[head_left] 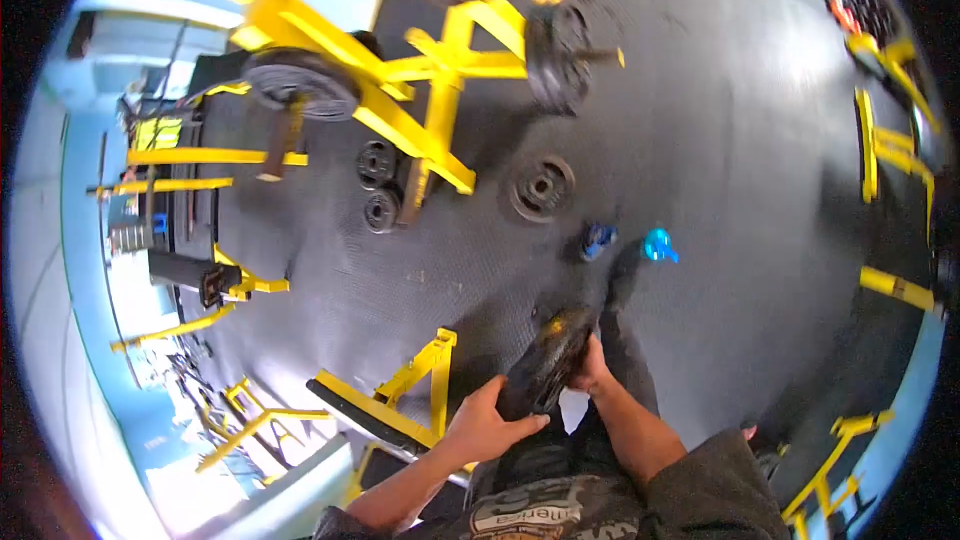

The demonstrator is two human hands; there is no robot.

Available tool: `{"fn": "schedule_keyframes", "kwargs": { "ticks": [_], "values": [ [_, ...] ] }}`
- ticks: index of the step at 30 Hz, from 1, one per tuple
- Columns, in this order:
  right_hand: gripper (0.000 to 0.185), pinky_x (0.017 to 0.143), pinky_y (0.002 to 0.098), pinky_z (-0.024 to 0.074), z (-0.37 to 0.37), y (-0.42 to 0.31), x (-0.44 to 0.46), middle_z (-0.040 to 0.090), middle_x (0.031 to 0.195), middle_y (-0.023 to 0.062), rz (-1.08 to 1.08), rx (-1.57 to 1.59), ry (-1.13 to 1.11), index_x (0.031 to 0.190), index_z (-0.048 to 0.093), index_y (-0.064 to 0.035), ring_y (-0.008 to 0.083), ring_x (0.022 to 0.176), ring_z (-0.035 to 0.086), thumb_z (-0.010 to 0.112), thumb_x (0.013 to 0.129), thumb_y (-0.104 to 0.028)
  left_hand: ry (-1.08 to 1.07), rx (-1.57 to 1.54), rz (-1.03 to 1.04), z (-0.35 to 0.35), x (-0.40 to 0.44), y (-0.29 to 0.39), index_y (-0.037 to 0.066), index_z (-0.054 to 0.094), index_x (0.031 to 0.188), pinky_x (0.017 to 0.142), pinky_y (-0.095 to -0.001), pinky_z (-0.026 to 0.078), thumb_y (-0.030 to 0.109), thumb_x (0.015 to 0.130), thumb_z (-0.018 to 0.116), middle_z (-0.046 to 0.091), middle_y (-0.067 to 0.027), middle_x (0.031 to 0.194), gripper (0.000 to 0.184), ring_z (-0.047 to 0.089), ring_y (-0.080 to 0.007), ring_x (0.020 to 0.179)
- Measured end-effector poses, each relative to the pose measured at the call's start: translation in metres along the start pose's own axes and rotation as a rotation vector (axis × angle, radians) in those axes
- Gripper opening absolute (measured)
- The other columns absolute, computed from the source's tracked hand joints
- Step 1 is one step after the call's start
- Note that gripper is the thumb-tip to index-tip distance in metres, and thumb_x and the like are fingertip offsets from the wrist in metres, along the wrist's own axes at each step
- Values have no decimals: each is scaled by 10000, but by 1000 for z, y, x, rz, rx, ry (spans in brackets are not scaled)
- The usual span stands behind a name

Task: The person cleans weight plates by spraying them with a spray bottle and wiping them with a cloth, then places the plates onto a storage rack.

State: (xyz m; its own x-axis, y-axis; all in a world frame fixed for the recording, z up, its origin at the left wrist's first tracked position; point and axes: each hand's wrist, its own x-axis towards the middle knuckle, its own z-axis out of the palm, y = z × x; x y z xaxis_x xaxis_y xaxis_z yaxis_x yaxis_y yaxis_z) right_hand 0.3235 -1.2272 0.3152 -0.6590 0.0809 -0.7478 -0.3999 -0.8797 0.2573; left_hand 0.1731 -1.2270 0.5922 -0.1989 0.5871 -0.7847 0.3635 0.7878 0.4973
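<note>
Between my two hands is a black weight plate, seen at a steep slant close to my body, with a small yellow patch near its far end. My left hand grips its near left edge, thumb lying across the rim. On the other side, my right hand has its fingers curled round the right edge, partly hidden by the plate. A white piece shows just below the right hand; I cannot tell what it is.
Ahead stands a yellow rack loaded with black plates. A loose plate lies on the black floor, with smaller plates beside the rack. A turquoise bottle and a blue item are nearer. A yellow-framed bench is at left.
</note>
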Motion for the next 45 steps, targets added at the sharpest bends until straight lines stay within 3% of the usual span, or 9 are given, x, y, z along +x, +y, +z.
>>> {"fn": "schedule_keyframes", "kwargs": {
  "ticks": [3, 6, 10, 14, 16, 18, 28, 30, 45],
  "values": [
    [563, 943, 477, 457, 68, -16, -47, 620, 1175, 141, -18, -52, -202, 1196, 594, -61, 324, 1058, 590, 421, 910, -514, 131, -196, 42, -32, -30, -19, -28, 597, 1037, 766, -312, 494, 371, 806, 733, 678, -116, 952, 481, 639, -167, 859],
    [559, 984, 455, 439, 130, -27, -72, 626, 1181, 135, -135, -264, -157, 1200, 592, -43, 306, 1074, 589, 421, 906, -486, 129, -906, 9, -58, -48, -37, 11, 608, 937, 644, -259, 467, 374, 945, 558, 643, -55, 825, 366, 590, -114, 705],
    [521, 990, 449, 437, 190, -10, -80, 641, 1157, 136, -259, -427, -63, 1172, 604, -49, 310, 1074, 598, 407, 922, -460, 207, -1118, 208, -81, -36, -109, -1, 635, 940, 636, -265, 475, 489, 981, 391, 633, -64, 758, 549, 587, -128, 677],
    [504, 991, 449, 436, 234, 25, -64, 646, 1149, 132, -345, -346, 48, 1137, 619, -57, 309, 1072, 600, 390, 930, -455, 223, -1057, 169, -129, -27, -155, 9, 642, 1005, 625, -296, 485, 501, 969, 409, 640, -69, 779, 546, 593, -166, 653],
    [492, 975, 442, 445, 249, 43, -45, 648, 1145, 127, -427, -298, 30, 1139, 616, -53, 306, 1059, 604, 386, 938, -438, 243, -1121, 185, -168, -26, -155, 5, 665, 767, 662, -313, 437, 463, 958, 443, 626, -66, 706, 544, 561, -170, 663],
    [361, 872, 453, 486, 273, 69, -41, 655, 1052, 105, -525, -269, 19, 1054, 630, -61, 303, 965, 614, 616, 847, -357, 339, -1162, 235, -200, -9, -168, -13, 674, 851, 720, -321, 470, 437, 954, 468, 656, -87, 778, 506, 604, -189, 710],
    [418, 794, 422, 511, 393, 78, 43, 643, 1013, 92, -574, -346, -106, 1118, 597, -45, 260, 892, 611, 566, 882, -389, 174, -1176, 276, -352, 73, -173, 15, 587, 1180, 867, -394, 511, 404, 967, 455, 653, -108, 1088, 463, 639, -242, 957],
    [416, 788, 413, 513, 430, 81, 49, 645, 999, 90, -568, -324, -85, 1114, 597, -43, 254, 883, 616, 564, 884, -388, 364, -1168, 231, -372, 104, -185, 20, 559, 1223, 914, -400, 490, 419, 971, 438, 623, -114, 1161, 487, 615, -253, 1018],
    [372, 742, 363, 501, 518, 77, 123, 669, 955, 79, -877, -228, 6, 1026, 637, -57, 229, 842, 626, 544, 885, -389, 62, -1090, 342, -512, 200, -139, 63, 609, 1155, 887, -402, 481, 481, 899, 522, 646, -98, 1094, 498, 612, -266, 977]
  ]
}}
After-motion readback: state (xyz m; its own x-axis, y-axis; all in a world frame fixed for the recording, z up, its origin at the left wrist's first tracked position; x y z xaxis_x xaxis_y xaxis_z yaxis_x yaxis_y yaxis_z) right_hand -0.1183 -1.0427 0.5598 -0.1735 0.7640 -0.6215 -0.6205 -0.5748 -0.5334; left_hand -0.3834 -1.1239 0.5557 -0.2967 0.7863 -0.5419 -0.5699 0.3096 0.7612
